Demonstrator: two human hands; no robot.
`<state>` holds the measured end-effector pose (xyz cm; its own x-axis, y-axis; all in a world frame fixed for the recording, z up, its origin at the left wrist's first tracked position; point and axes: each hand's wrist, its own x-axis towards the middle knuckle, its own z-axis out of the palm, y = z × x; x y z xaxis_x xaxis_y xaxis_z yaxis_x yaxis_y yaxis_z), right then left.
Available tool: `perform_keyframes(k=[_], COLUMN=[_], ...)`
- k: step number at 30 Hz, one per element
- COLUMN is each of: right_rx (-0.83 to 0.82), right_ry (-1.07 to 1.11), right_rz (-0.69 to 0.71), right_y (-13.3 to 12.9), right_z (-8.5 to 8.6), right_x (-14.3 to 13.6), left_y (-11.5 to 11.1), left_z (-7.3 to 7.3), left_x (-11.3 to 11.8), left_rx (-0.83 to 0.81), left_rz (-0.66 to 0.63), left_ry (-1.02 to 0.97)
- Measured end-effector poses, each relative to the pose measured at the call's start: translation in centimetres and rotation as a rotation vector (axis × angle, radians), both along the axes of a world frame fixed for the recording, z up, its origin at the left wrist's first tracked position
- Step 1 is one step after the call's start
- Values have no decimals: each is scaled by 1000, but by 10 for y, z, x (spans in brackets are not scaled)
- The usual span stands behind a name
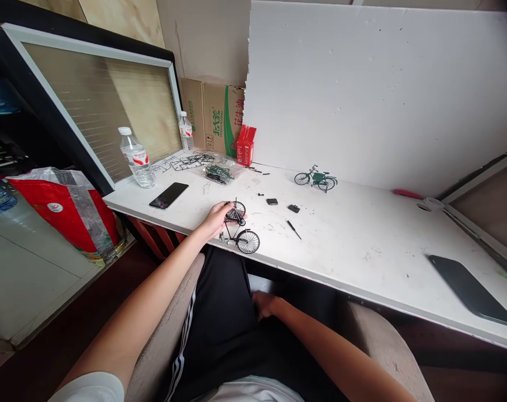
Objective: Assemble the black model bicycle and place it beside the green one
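My left hand (218,219) holds a black model bicycle (248,241) by its upper wheel, over the front edge of the white table (341,240). The bicycle's other wheel points toward me. Below the table edge, my right hand (264,304) is over my lap beside my thigh, smeared by motion, and its fingers cannot be made out. Small black parts (272,201) and a thin dark screwdriver-like tool (294,229) lie on the table right of the bicycle. Farther back stands a green model bicycle (316,178).
A phone (168,195), a water bottle (137,157) and a plastic bag of parts (219,172) are at the left. Behind them stand a carton (211,117) and a red box (245,145). A dark flat device (473,290) lies at the right edge.
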<state>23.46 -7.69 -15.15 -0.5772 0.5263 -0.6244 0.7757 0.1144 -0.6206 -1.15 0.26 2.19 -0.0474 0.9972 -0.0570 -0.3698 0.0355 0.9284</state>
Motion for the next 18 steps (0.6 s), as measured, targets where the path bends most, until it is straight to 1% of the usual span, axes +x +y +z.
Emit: perform_keyframes(k=[2, 4, 6, 8, 11, 14, 16, 18], right_rx=[107, 225, 327, 403, 477, 519, 669, 903], right_ry=[-164, -279, -328, -332, -258, -141, 63, 243], right_rz=[88, 147, 211, 278, 383, 476, 546, 544], right_y=[9, 14, 11, 0, -25, -43, -44, -31], right_z=[10, 24, 40, 60, 96, 140, 172, 202], right_x=[7, 14, 20, 24, 24, 22, 21, 23], left_y=[0, -1, -2, -3, -1, 1, 2, 3], left_z=[1, 3, 4, 4, 2, 1, 0, 0], left_x=[0, 1, 1, 2, 2, 2, 3, 3], left_rx=[0, -1, -1, 0, 1, 2, 3, 7], left_rz=[-13, -22, -22, -17, -21, -45, -63, -63], left_ry=[6, 17, 23, 19, 8, 13, 12, 5])
